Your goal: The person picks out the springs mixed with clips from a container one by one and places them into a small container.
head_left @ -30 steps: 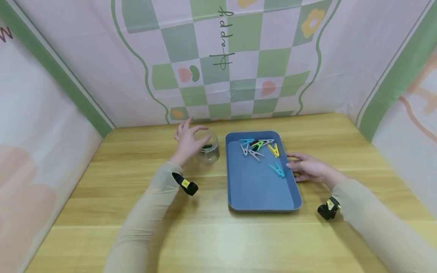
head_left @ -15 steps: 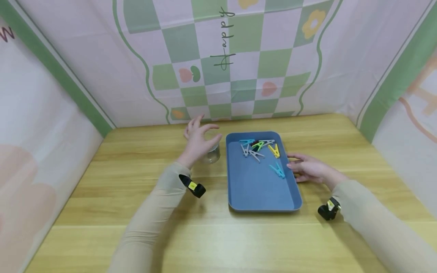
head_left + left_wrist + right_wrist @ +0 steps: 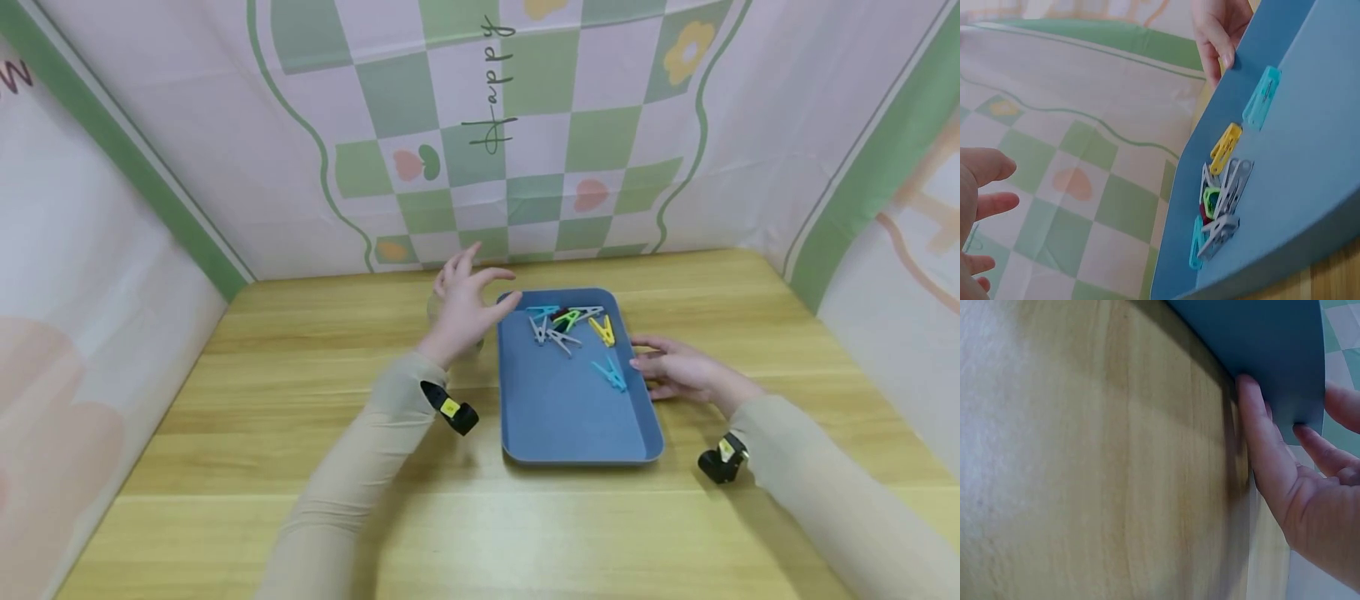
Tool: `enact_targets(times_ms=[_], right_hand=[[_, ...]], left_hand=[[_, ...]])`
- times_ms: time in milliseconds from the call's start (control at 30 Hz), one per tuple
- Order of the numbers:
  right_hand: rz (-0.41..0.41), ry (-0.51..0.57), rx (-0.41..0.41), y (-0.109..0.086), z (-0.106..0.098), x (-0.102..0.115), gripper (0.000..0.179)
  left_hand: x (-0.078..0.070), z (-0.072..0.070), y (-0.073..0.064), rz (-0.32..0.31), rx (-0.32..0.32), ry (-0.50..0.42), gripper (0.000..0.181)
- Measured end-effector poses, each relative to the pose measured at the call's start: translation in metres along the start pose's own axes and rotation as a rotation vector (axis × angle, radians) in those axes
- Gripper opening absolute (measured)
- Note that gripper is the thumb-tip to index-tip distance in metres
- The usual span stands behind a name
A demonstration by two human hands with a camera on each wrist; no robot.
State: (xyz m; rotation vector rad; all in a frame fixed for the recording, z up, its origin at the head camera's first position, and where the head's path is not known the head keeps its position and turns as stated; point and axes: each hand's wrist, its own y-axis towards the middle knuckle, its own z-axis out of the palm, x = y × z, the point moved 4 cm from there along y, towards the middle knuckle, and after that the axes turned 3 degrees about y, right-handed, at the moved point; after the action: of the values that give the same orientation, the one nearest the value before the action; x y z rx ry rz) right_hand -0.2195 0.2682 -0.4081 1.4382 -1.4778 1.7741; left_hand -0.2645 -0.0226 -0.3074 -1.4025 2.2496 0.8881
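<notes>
My left hand [image 3: 468,312] is held up with its fingers spread, and nothing is in it. It hangs over the left edge of the blue tray [image 3: 562,417] and covers most of a clear jar [image 3: 433,308] behind it. Several clothespins lie in the tray, mainly bunched at its far end: grey, green, dark and blue ones, plus a yellow clothespin [image 3: 1226,149]. Nearer the right wall lies a single light-blue clothespin [image 3: 1262,98]. My right hand [image 3: 678,372] rests at the tray's right side, its extended fingers [image 3: 1260,422] against the outer wall.
The tray and jar stand on a wooden table [image 3: 225,467]. A patterned cloth [image 3: 540,108] hangs behind the table's far edge, with more cloth at both sides. A small black camera is strapped to each wrist.
My left hand has moved right, from beside the jar to the tray's left edge, now hiding most of the jar. The right hand, tray and clothespins stay where they were.
</notes>
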Motion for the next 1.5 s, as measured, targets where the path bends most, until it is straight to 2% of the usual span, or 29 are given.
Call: enact_targets(times_ms=[333, 800, 1267, 1500], right_hand=[[-0.002, -0.006, -0.004, -0.002, 0.001, 0.002, 0.07], [-0.004, 0.005, -0.006, -0.003, 0.001, 0.005, 0.071], [-0.019, -0.005, -0.003, -0.002, 0.001, 0.002, 0.07], [-0.027, 0.007, 0.004, -0.001, 0.001, 0.0, 0.071]], left_hand=[[-0.016, 0.021, 0.006, 0.032, 0.017, -0.004, 0.028], [-0.025, 0.039, 0.011, 0.041, 0.025, 0.004, 0.027], [-0.024, 0.059, 0.016, 0.016, 0.058, -0.044, 0.025], [-0.014, 0.074, 0.02, -0.025, 0.093, -0.033, 0.026]])
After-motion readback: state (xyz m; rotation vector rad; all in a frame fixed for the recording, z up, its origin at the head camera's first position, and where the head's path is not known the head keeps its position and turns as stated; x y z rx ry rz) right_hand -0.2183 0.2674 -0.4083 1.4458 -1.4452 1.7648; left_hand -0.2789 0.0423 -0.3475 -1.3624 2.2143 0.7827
